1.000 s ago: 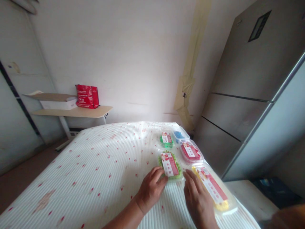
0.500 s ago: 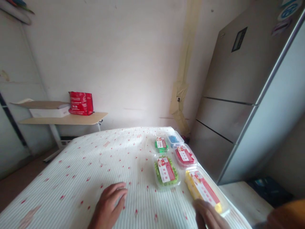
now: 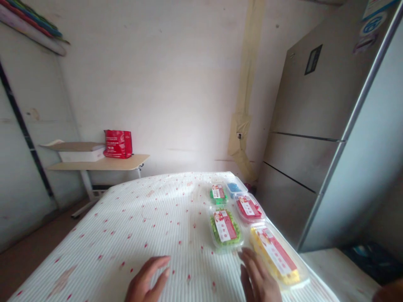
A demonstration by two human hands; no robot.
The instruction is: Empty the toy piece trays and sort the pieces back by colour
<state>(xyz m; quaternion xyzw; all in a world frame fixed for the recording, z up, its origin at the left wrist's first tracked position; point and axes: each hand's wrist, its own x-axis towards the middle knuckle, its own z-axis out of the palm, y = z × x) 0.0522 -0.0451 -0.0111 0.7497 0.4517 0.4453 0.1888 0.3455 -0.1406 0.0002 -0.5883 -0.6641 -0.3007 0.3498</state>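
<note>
My left hand (image 3: 148,280) hovers low over the near part of the table, thumb and fingers apart, holding nothing. Further right, my right hand (image 3: 258,277) has its fingers stretched forward, apart from one another, with nothing in them. It is just left of a clear plastic box of yellow pieces (image 3: 277,256); whether it touches the box I cannot tell. Ahead of it lies a labelled box of light green pieces (image 3: 225,226). Beyond are a box of red pieces (image 3: 249,208), a smaller box of dark green pieces (image 3: 218,193) and a box of blue pieces (image 3: 235,187).
A white ribbed cloth with red specks covers the table (image 3: 151,222). To the right stands a tall grey fridge (image 3: 302,109). At the back left, a small desk (image 3: 100,164) bears a red bag (image 3: 119,144) and a white carton (image 3: 82,155).
My right hand has moved left, off the near edge of the yellow box, and its fingers have spread. My left hand stays low on the left. The camera view has shifted slightly.
</note>
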